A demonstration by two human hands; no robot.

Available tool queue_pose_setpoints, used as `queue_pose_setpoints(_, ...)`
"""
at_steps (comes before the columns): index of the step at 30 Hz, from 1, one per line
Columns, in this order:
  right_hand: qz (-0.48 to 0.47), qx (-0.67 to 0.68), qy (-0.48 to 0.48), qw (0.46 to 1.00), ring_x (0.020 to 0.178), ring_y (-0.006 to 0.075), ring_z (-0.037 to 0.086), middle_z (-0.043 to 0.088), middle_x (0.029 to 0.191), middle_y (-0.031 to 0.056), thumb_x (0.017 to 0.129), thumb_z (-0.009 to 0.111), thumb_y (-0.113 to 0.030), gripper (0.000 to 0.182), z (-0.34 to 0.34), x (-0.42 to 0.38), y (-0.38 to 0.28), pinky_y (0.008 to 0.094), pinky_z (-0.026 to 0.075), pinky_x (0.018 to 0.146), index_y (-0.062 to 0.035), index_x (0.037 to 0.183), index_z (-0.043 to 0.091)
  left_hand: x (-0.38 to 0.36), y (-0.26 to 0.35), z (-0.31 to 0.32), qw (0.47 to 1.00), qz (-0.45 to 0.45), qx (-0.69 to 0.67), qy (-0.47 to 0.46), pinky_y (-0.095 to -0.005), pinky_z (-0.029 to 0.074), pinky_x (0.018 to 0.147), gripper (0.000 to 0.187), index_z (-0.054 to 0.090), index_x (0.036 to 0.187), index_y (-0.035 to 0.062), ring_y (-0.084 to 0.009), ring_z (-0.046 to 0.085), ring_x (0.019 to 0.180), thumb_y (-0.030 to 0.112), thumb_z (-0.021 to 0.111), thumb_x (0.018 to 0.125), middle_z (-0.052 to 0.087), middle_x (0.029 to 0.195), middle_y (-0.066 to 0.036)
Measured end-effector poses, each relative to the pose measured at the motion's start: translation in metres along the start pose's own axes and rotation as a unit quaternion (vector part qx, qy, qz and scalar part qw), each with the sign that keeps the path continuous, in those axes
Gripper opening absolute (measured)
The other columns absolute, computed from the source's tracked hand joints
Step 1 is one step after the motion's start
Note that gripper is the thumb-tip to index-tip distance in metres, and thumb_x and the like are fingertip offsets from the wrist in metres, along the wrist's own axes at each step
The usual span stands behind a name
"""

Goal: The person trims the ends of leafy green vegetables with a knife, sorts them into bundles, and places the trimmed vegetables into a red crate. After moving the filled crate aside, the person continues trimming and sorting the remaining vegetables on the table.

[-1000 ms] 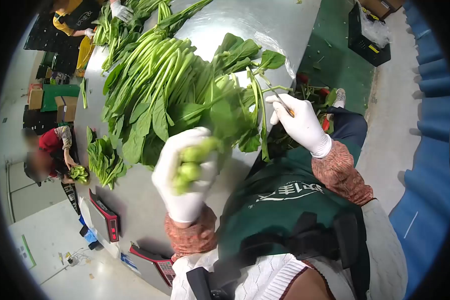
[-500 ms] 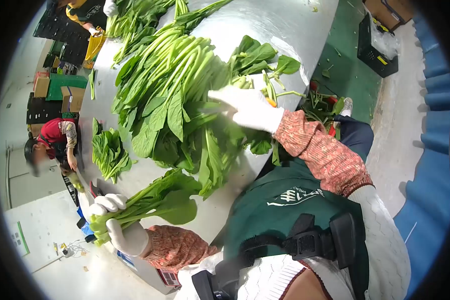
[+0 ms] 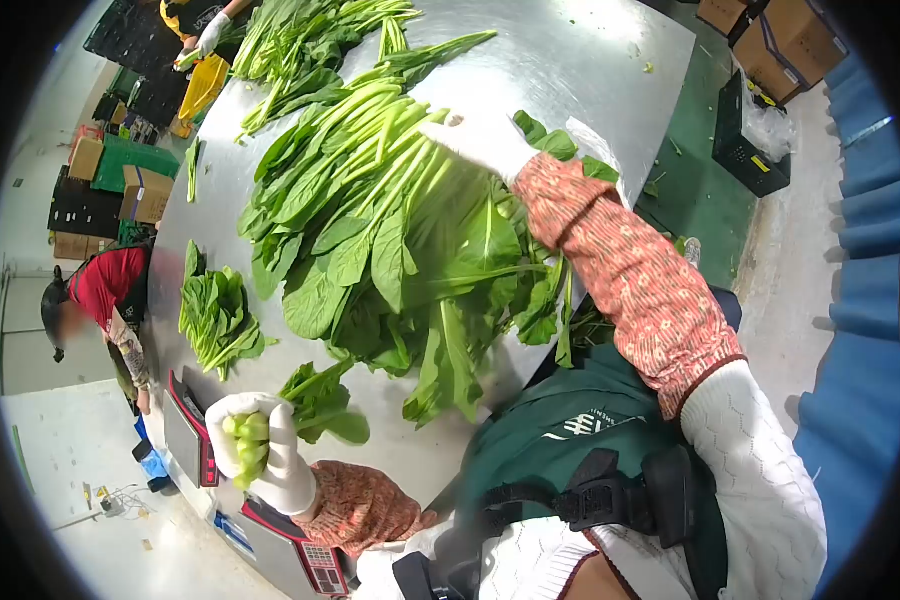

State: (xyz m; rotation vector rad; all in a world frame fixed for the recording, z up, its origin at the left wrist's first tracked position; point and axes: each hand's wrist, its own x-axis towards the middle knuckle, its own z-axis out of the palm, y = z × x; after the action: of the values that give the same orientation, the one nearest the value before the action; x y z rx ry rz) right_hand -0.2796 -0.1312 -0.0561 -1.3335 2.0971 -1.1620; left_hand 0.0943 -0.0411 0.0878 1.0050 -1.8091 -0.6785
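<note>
White-gloved, my left hand (image 3: 262, 455) is closed round a bunch of leafy greens (image 3: 320, 400), its pale cut stem ends facing the camera and its leaves pointing right. Over the steel table (image 3: 530, 50), my right hand (image 3: 480, 142), also gloved, lies at the stems of a large pile of leafy greens (image 3: 370, 210). Its fingers are stretched out towards the left, and its far side is washed out by glare. A smaller bundle of greens (image 3: 218, 315) lies apart, left of the pile.
Red-edged scales (image 3: 192, 425) stand at the table's left end, with a keypad unit (image 3: 320, 565) below my left hand. A co-worker in red (image 3: 110, 285) is at the left; another person's gloved hand (image 3: 213, 33) is at the top. A black crate (image 3: 750, 140) stands on the floor.
My left hand has turned so the stem ends face the camera, and has shifted slightly right. My right hand has moved up across the pile. The co-worker in red has leaned down.
</note>
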Motion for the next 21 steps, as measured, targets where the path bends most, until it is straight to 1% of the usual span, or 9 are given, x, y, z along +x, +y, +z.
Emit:
queue_pose_setpoints(2, 0.045, 0.057, -0.084, 0.994, 0.084, 0.0205, 0.067, 0.071, 0.085, 0.0094, 0.083, 0.073, -0.036, 0.032, -0.008, 0.005, -0.007, 0.0338, 0.052, 0.079, -0.0049, 0.091, 0.071, 0.000, 0.002, 0.002, 0.999, -0.034, -0.010, -0.010, -0.0245, 0.046, 0.069, 0.026, 0.054, 0.101, 0.0028, -0.0109, 0.054, 0.069, -0.005, 0.070, 0.082, 0.062, 0.082, -0.005)
queue_pose_setpoints(5, 0.013, 0.223, -0.091, 0.970, 0.089, 0.0180, 0.065, 0.070, 0.087, 0.0075, 0.082, 0.073, -0.029, 0.026, -0.016, -0.012, -0.018, 0.0332, 0.051, 0.082, -0.0048, 0.091, 0.070, 0.006, 0.007, 0.014, 0.993, -0.004, 0.119, -0.010, -0.0250, 0.048, 0.068, 0.026, 0.056, 0.098, 0.0027, -0.0114, 0.056, 0.070, -0.007, 0.072, 0.081, 0.061, 0.082, -0.005)
queue_pose_setpoints(6, 0.051, 0.277, -0.111, 0.953, 0.091, 0.0172, 0.063, 0.069, 0.089, 0.0071, 0.082, 0.072, -0.025, 0.024, -0.020, -0.024, -0.027, 0.0325, 0.050, 0.085, -0.0036, 0.092, 0.069, 0.010, 0.010, 0.022, 0.985, 0.020, 0.171, 0.003, -0.0242, 0.045, 0.068, 0.018, 0.057, 0.094, 0.0021, -0.0104, 0.052, 0.071, -0.004, 0.070, 0.084, 0.059, 0.083, -0.003)
queue_pose_setpoints(10, -0.001, 0.118, -0.092, 0.989, 0.094, 0.0214, 0.065, 0.070, 0.096, 0.0100, 0.084, 0.070, -0.029, 0.029, -0.005, -0.034, -0.027, 0.0332, 0.050, 0.089, -0.0059, 0.102, 0.069, 0.018, -0.002, 0.041, 0.982, 0.046, 0.183, -0.006, -0.0205, 0.043, 0.062, 0.019, 0.058, 0.095, 0.0022, -0.0072, 0.051, 0.068, -0.007, 0.070, 0.083, 0.058, 0.079, -0.001)
queue_pose_setpoints(13, -0.088, -0.038, -0.024, 0.995, 0.097, 0.0253, 0.067, 0.071, 0.102, 0.0111, 0.083, 0.071, -0.034, 0.034, 0.011, -0.025, -0.033, 0.0356, 0.051, 0.089, -0.0087, 0.106, 0.069, 0.029, 0.001, 0.055, 0.967, 0.124, 0.224, -0.015, -0.0211, 0.045, 0.064, 0.020, 0.059, 0.096, 0.0027, -0.0068, 0.052, 0.067, -0.005, 0.072, 0.082, 0.059, 0.079, -0.001)
queue_pose_setpoints(14, -0.066, -0.071, -0.098, 0.990, 0.098, 0.0269, 0.066, 0.069, 0.106, 0.0138, 0.085, 0.065, -0.040, 0.046, 0.005, -0.018, -0.033, 0.0363, 0.051, 0.089, -0.0061, 0.116, 0.065, 0.031, 0.003, 0.054, 0.975, 0.088, 0.201, -0.032, -0.0226, 0.047, 0.068, 0.020, 0.060, 0.096, 0.0027, -0.0077, 0.054, 0.070, -0.005, 0.072, 0.081, 0.060, 0.080, -0.001)
queue_pose_setpoints(17, -0.112, -0.032, -0.120, 0.986, 0.096, 0.0253, 0.066, 0.068, 0.102, 0.0124, 0.084, 0.067, -0.038, 0.042, -0.007, -0.024, -0.033, 0.0359, 0.052, 0.087, -0.0069, 0.112, 0.065, 0.038, 0.007, 0.057, 0.968, 0.118, 0.220, -0.031, -0.0235, 0.047, 0.071, 0.021, 0.060, 0.096, 0.0026, -0.0083, 0.054, 0.072, -0.005, 0.072, 0.081, 0.060, 0.079, -0.001)
queue_pose_setpoints(18, -0.102, 0.002, -0.117, 0.988, 0.099, 0.0281, 0.066, 0.069, 0.102, 0.0108, 0.082, 0.071, -0.033, 0.032, -0.005, -0.027, -0.028, 0.0393, 0.051, 0.087, -0.0112, 0.105, 0.067, 0.040, 0.007, 0.059, 0.964, 0.134, 0.226, -0.027, -0.0242, 0.047, 0.071, 0.021, 0.060, 0.096, 0.0027, -0.0098, 0.053, 0.071, -0.004, 0.073, 0.080, 0.059, 0.079, -0.002)
queue_pose_setpoints(21, -0.125, 0.049, -0.070, 0.988, 0.097, 0.0281, 0.066, 0.068, 0.099, 0.0107, 0.082, 0.071, -0.032, 0.029, 0.001, -0.040, -0.012, 0.0397, 0.051, 0.085, -0.0110, 0.101, 0.066, 0.044, -0.002, 0.061, 0.939, 0.189, 0.285, -0.024, -0.0254, 0.047, 0.070, 0.023, 0.060, 0.097, 0.0029, -0.0129, 0.054, 0.070, -0.003, 0.074, 0.079, 0.059, 0.079, -0.003)
